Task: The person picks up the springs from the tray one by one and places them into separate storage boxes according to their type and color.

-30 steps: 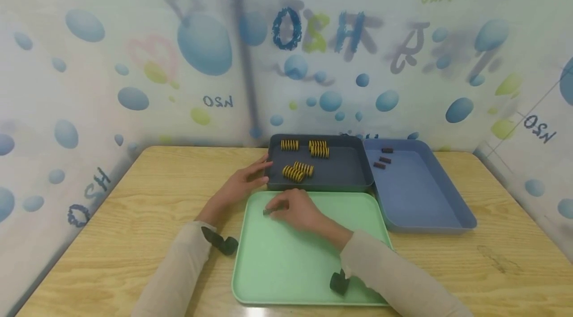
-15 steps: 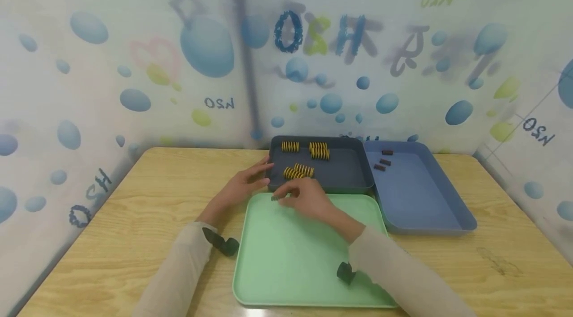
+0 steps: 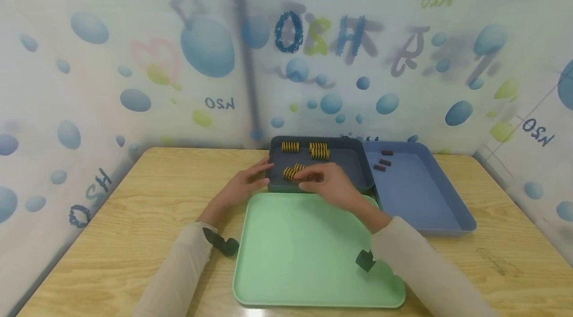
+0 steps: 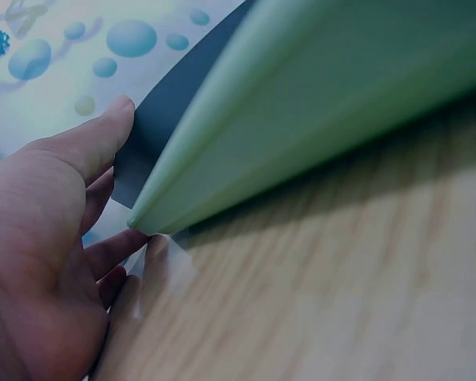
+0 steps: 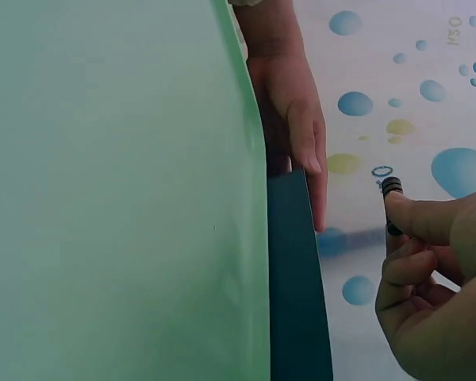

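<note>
Carried up from the green tray [image 3: 313,257], a small dark spring [image 5: 392,187] is pinched by the right hand [image 3: 329,182] above the dark tray [image 3: 349,167] at centre frame; the flat left hand [image 3: 243,182] is rested against that tray's edge. Placing appears underway; release seems called for.

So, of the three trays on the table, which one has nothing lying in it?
The light green tray, the one nearest the person. The dark grey tray holds yellow springs, and the blue tray holds small dark pieces.

By your right hand [image 3: 333,185] sit yellow-and-black banded springs [image 3: 293,172] in a dark grey tray [image 3: 353,170]; under your wrist a mint-green tray [image 3: 304,257] (plain, unpatterned), rightward a blue one [image 3: 425,197].
</note>
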Demonstrator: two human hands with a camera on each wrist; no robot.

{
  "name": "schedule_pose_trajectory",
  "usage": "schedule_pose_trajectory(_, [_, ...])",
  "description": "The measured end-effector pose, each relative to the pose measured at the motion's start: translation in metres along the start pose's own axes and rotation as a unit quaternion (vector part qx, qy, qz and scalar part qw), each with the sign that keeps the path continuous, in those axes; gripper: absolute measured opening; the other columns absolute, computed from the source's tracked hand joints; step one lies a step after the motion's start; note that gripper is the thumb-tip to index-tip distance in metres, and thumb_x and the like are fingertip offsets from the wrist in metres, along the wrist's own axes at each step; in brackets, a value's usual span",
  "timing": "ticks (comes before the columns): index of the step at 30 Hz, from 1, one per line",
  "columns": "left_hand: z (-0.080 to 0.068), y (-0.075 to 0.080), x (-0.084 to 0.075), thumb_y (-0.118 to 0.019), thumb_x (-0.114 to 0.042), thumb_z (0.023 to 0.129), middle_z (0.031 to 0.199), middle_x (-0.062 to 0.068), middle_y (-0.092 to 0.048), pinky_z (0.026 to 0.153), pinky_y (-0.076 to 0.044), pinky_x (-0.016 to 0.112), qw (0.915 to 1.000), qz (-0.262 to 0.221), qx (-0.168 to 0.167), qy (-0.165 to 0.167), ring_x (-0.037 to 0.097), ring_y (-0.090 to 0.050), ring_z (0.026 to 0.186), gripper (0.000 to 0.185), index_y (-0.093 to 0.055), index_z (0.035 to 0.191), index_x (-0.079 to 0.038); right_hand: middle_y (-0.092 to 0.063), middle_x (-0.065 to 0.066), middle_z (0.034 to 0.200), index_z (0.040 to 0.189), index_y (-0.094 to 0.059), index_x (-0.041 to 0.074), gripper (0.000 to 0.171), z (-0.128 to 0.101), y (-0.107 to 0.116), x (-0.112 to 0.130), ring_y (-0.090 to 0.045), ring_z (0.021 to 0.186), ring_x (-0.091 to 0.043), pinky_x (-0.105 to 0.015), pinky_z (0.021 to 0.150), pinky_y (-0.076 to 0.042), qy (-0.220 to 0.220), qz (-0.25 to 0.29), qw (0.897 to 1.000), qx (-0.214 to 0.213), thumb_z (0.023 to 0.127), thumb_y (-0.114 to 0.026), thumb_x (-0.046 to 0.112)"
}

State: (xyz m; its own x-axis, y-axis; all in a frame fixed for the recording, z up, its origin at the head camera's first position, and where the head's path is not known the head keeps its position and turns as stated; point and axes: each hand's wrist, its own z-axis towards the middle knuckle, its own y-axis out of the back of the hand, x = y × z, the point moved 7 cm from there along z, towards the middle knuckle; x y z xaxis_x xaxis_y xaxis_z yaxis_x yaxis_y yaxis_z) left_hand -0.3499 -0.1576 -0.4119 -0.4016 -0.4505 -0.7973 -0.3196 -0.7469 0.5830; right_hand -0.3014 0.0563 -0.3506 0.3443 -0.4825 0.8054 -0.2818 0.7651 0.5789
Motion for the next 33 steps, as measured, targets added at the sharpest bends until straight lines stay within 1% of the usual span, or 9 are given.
schedule_pose_trajectory(1, [0.001, -0.001, 0.005, -0.058, -0.034, 0.096, 0.157, -0.005, -0.023, 0.113, -0.017, 0.049, 1.0, 0.002, -0.002, -0.003, 0.021, -0.02, 0.142, 0.053, -0.045, 0.144, -0.016, -0.067, 0.004, 0.107, 0.109, -0.073, 0.017, 0.021, -0.001, 0.003, -0.002, -0.063, 0.089, -0.013, -0.032, 0.071, -0.054, -0.003, 0.002, 1.0, -0.001, 0.089, -0.07, 0.018])
schedule_pose_trajectory(8, [-0.001, 0.0, 0.0, -0.058, -0.029, 0.097, 0.157, -0.001, -0.022, 0.113, -0.015, 0.05, 0.9999, -0.001, -0.006, -0.014, 0.023, -0.018, 0.142, 0.051, -0.044, 0.144, -0.013, -0.066, 0.002, 0.111, 0.114, -0.071, 0.015, 0.024, -0.008, 0.026, -0.012, -0.061, 0.089, -0.017, -0.036, 0.069, -0.053, -0.017, -0.012, 1.0, -0.005, 0.09, -0.069, 0.02])
schedule_pose_trajectory(11, [-0.004, 0.0, -0.011, -0.057, -0.023, 0.098, 0.157, 0.005, -0.021, 0.113, -0.014, 0.052, 0.9999, -0.007, -0.003, -0.014, 0.027, -0.017, 0.143, 0.051, -0.043, 0.144, -0.008, -0.066, 0.002, 0.109, 0.114, -0.07, 0.016, 0.024, -0.01, 0.035, -0.017, -0.061, 0.089, -0.017, -0.037, 0.07, -0.052, -0.013, -0.015, 1.0, -0.011, 0.09, -0.068, 0.021])
schedule_pose_trajectory(16, [-0.008, 0.003, -0.029, -0.056, -0.017, 0.098, 0.156, 0.012, -0.021, 0.112, -0.015, 0.052, 0.9999, -0.002, 0.007, -0.01, 0.032, -0.018, 0.142, 0.05, -0.042, 0.143, -0.002, -0.067, -0.001, 0.109, 0.112, -0.071, 0.016, 0.023, -0.014, 0.05, -0.023, -0.062, 0.089, -0.018, -0.043, 0.075, -0.053, -0.007, 0.006, 0.999, -0.03, 0.09, -0.068, 0.02])
schedule_pose_trajectory(20, [-0.005, 0.001, -0.017, -0.056, -0.021, 0.098, 0.157, 0.008, -0.02, 0.113, -0.013, 0.052, 0.9999, 0.001, 0.005, -0.01, 0.03, -0.017, 0.142, 0.051, -0.042, 0.144, -0.005, -0.066, 0.0, 0.112, 0.113, -0.07, 0.016, 0.024, -0.016, 0.062, -0.028, -0.062, 0.092, -0.018, -0.049, 0.08, -0.051, -0.023, 0.007, 0.999, -0.043, 0.09, -0.068, 0.022])
schedule_pose_trajectory(23, [-0.001, -0.001, -0.003, -0.056, -0.026, 0.098, 0.157, 0.003, -0.02, 0.113, -0.013, 0.052, 0.9999, 0.003, -0.001, -0.011, 0.026, -0.016, 0.143, 0.051, -0.042, 0.145, -0.01, -0.064, 0.0, 0.116, 0.114, -0.069, 0.016, 0.025, -0.017, 0.07, -0.033, -0.062, 0.093, -0.018, -0.05, 0.082, -0.051, -0.037, -0.002, 0.998, -0.045, 0.09, -0.068, 0.024])
schedule_pose_trajectory(25, [0.0, -0.001, 0.002, -0.057, -0.029, 0.097, 0.157, 0.001, -0.021, 0.113, -0.014, 0.051, 0.9999, 0.004, -0.004, -0.013, 0.025, -0.017, 0.143, 0.052, -0.043, 0.145, -0.013, -0.064, -0.001, 0.117, 0.114, -0.069, 0.017, 0.025, -0.018, 0.076, -0.036, -0.062, 0.094, -0.018, -0.05, 0.082, -0.051, -0.043, -0.002, 0.998, -0.049, 0.09, -0.068, 0.024])
schedule_pose_trajectory(29, [0.001, -0.001, 0.004, -0.058, -0.032, 0.097, 0.157, -0.002, -0.022, 0.113, -0.015, 0.05, 0.9999, 0.001, -0.004, -0.014, 0.023, -0.018, 0.143, 0.052, -0.044, 0.144, -0.015, -0.064, -0.003, 0.117, 0.114, -0.069, 0.016, 0.024, -0.02, 0.087, -0.044, -0.062, 0.096, -0.02, -0.05, 0.082, -0.05, -0.046, -0.001, 0.997, -0.059, 0.091, -0.068, 0.02])
schedule_pose_trajectory(33, [0.001, -0.001, 0.003, -0.057, -0.034, 0.097, 0.157, -0.003, -0.022, 0.113, -0.015, 0.049, 0.9999, 0.004, -0.004, -0.012, 0.022, -0.018, 0.143, 0.053, -0.044, 0.144, -0.015, -0.065, -0.003, 0.117, 0.115, -0.068, 0.015, 0.025, -0.021, 0.094, -0.053, -0.061, 0.099, -0.021, -0.048, 0.083, -0.05, -0.054, -0.005, 0.997, -0.062, 0.091, -0.067, 0.021])
